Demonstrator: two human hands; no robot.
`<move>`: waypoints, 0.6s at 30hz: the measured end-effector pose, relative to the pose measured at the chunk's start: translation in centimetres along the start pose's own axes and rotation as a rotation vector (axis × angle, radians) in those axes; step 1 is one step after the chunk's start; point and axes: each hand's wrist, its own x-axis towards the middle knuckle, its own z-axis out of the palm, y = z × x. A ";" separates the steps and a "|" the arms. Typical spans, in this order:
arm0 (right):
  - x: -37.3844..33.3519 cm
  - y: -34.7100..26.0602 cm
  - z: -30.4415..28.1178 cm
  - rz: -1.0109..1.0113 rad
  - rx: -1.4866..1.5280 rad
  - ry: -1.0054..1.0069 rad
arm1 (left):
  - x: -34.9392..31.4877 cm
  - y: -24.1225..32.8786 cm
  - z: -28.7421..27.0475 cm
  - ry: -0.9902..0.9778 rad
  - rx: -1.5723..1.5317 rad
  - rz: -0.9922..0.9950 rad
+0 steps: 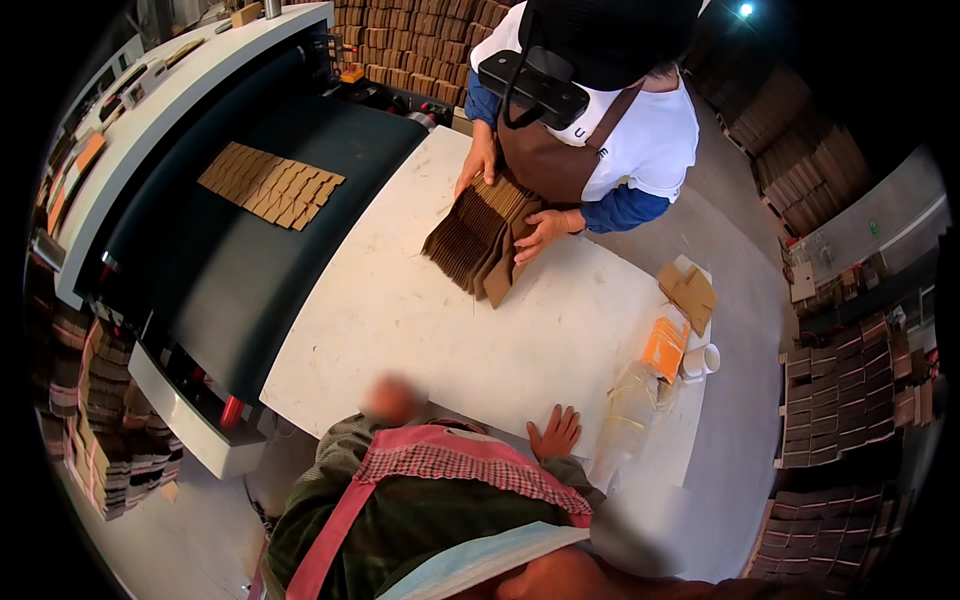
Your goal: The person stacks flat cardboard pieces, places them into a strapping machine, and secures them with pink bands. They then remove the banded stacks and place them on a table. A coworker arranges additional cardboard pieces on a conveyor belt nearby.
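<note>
My right hand (pixel 556 433) lies flat near the front edge of the white table (pixel 450 345), fingers spread and nothing in it. My left hand (pixel 393 398) is over the table's near left part, blurred, so its fingers cannot be made out. Across the table a co-worker's two hands hold a thick stack of brown cardboard pieces (pixel 478 235) on the tabletop, one hand at each side. On the dark conveyor belt (pixel 240 310) to the left lies a flat group of zigzag-edged cardboard pieces (pixel 272 185), apart from my hands.
Along the table's right side lie a clear plastic bag (pixel 627 405), an orange packet (pixel 665 348), a white roll (pixel 701 361) and loose cardboard (pixel 688 293). A white machine housing (pixel 190 110) spans the belt. Bundled cardboard stacks (pixel 838 400) stand on the floor at right.
</note>
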 end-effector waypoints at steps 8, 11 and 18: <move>-0.1 -0.5 0.1 0.003 -0.018 0.033 | 0.7 -1.2 0.0 -0.023 0.011 0.049; 0.2 -0.6 0.2 0.008 0.000 0.037 | 0.9 -1.3 -0.4 -0.024 0.022 0.064; 0.1 -0.2 0.2 0.112 0.101 -0.182 | 1.6 -0.9 -0.3 -0.043 0.046 0.107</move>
